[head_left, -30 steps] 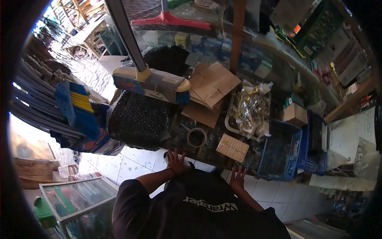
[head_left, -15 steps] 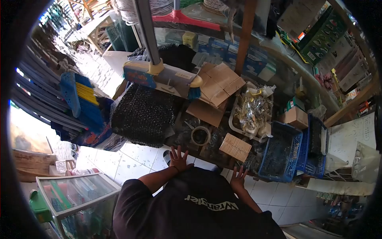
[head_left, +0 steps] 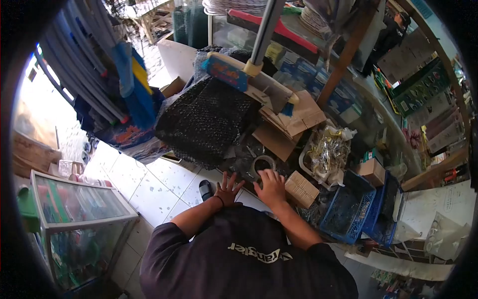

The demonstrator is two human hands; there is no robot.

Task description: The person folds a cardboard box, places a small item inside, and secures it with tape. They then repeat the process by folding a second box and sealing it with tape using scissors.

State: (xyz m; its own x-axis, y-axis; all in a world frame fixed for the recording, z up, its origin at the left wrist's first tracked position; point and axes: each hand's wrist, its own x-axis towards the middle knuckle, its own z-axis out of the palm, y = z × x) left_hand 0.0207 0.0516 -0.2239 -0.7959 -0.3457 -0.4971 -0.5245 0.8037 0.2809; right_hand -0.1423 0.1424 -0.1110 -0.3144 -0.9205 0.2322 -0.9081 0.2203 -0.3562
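My left hand point(head_left: 228, 190) is open with its fingers spread at the table's front edge, near the black bubble wrap point(head_left: 214, 119). A dark band circles its wrist. My right hand point(head_left: 271, 188) reaches over the edge, its fingertips at the near side of a roll of tape point(head_left: 264, 163); whether they grip it is unclear. Right of this hand lies a small brown carton point(head_left: 301, 190). Behind are flattened cardboard pieces point(head_left: 294, 117) and a white tray point(head_left: 304, 163) with clear and gold plastic packets point(head_left: 328, 148).
Blue baskets point(head_left: 348, 204) stand at the right. A broom point(head_left: 249, 82) with a metal pole hangs over the wrap. At the lower left is a glass case point(head_left: 82, 199). A person point(head_left: 391, 37) is at the upper right, and a slipper point(head_left: 205, 190) lies on the floor.
My right hand has moved from the table edge beyond the carton, leftward and up to the tape roll. My left hand remains spread at the edge. The view has shifted, and a person now shows.
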